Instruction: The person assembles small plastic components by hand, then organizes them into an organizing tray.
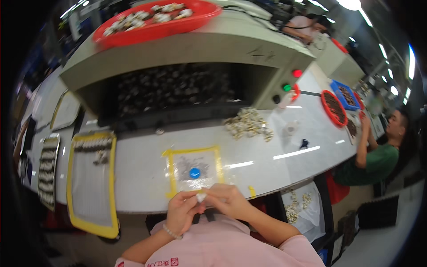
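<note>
In the lower middle of the frame, the person in a pink shirt [209, 242] brings both hands together. The left hand [180, 211], with a bracelet [170, 231] at its wrist, and the right hand [229, 201] pinch between their fingertips one small white piece [201, 196], at the near edge of the white table [142, 178]. Just beyond the hands there lies a sheet with yellow tape border [218, 162], and on it rests a round blue cap [195, 173]. At the lower right, a box [316, 224] contains similar small pieces. At the left stands a yellow-edged tray [91, 189], with some pieces near its top. Farther, right of the centre, is a loose pile of white-yellow pieces [249, 124]. Behind it, a pale machine [178, 55] carries a red tray [205, 11]. At the right edge sits a co-worker in green [378, 162].
</note>
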Demonstrator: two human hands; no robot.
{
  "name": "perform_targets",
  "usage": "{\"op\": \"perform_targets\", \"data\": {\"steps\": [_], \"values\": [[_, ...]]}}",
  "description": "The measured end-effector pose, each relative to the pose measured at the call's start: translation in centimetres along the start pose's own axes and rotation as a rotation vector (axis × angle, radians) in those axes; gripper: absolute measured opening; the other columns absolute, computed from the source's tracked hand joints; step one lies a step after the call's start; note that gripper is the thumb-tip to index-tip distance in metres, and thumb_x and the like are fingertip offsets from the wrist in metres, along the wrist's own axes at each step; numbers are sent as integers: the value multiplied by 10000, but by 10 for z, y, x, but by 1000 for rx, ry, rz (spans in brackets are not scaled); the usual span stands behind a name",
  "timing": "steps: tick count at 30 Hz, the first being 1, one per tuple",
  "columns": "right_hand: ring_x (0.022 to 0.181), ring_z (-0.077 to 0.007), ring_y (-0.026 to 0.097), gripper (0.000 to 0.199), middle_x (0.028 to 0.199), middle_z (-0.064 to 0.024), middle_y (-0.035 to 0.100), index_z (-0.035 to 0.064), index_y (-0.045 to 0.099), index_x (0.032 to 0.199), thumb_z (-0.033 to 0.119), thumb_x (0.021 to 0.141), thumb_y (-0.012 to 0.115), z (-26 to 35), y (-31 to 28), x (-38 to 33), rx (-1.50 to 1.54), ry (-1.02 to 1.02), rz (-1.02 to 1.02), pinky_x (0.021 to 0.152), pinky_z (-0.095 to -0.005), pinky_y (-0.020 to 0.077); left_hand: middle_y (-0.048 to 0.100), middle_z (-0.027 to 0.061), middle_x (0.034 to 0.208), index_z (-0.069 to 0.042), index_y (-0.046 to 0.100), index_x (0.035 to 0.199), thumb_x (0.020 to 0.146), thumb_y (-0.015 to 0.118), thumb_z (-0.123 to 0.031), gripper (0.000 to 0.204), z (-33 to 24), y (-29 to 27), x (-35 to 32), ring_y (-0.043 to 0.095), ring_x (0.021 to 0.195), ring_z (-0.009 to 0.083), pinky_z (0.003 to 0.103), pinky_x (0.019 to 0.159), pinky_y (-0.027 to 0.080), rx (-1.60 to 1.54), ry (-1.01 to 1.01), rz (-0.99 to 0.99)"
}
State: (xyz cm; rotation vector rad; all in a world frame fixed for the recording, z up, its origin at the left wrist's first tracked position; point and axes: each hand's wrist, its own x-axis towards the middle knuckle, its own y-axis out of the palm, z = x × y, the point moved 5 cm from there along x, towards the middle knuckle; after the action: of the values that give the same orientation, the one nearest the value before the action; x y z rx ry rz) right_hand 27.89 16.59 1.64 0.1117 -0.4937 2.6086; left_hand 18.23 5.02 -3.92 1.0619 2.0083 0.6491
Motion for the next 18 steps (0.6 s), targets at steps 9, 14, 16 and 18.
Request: {"op": "perform_targets", "data": {"steps": [9,14,16,18], "values": [[642,-182,565,259,715,-114,595,-12,635,1073,-3,815,611,2,11,14,38,18,81,583,-276,438,630,122,915,4,572,1033,891,553,-18,145,-6,-10,-4,644,730,193,313,653,564,-20,25,6],[644,-185,579,273,742,-118,614,-2,643,1074,-5,803,617,-2,13,12,-23,24,61,596,-268,446,628,94,852,19,554,1045,880,585,-49,181,-7,-9,-4,632,699,142,249,626,544,-19,-27,-8],[659,-188,586,277,756,-121,620,5,644,1080,-2,805,618,2,16,13,12,3,95,605,-268,449,627,92,858,12,558,1047,879,588,-52,182,-18,-10,-10,631,699,139,244,624,543,28,-5,-1],[674,-190,593,280,769,-124,627,11,645,1086,0,807,618,5,20,17,32,-7,117,615,-268,453,627,89,865,4,561,1049,878,591,-54,183,-27,-10,-15,630,698,136,239,622,542,70,2,21]]}}
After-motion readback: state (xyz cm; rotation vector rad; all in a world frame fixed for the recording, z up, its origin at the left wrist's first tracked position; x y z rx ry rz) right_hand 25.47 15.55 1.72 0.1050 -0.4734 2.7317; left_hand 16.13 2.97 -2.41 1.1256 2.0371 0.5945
